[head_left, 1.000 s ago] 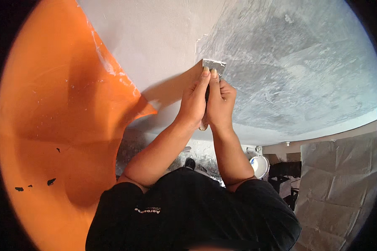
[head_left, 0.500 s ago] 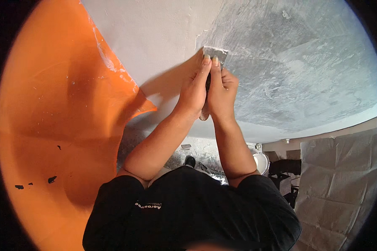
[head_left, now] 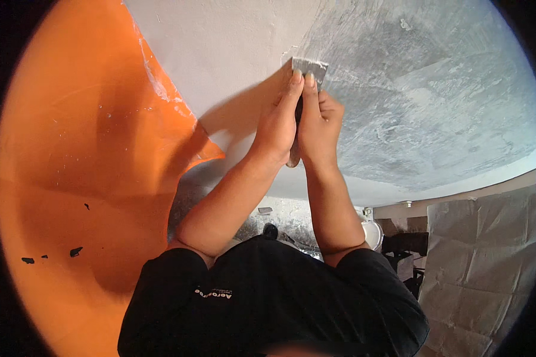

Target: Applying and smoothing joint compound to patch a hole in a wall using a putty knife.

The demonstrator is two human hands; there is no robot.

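Both hands grip one putty knife [head_left: 311,64] with a flat metal blade and a dark handle. My left hand [head_left: 279,122] is closed round the handle from the left, its thumb pressed on the blade. From the right, my right hand [head_left: 318,122] is closed on it too, with its thumb beside the other. The blade's wide far edge, with a line of whitish paste, lies against the wall [head_left: 232,53]. Grey, streaky skim-coated surface [head_left: 423,101] spreads to the right of the blade; smoother pale wall lies to the left. The handle's end sticks out below my palms.
An orange sheet [head_left: 71,149] with white smears and dark holes hangs along the left. At lower right are a white bucket [head_left: 372,235], dark items [head_left: 405,244] and a creased brown-grey sheet [head_left: 479,262]. A small scrap [head_left: 265,210] lies on the speckled floor.
Both hands and the putty knife have shifted slightly up the wall and a little to the right. The grip on the knife is the same.
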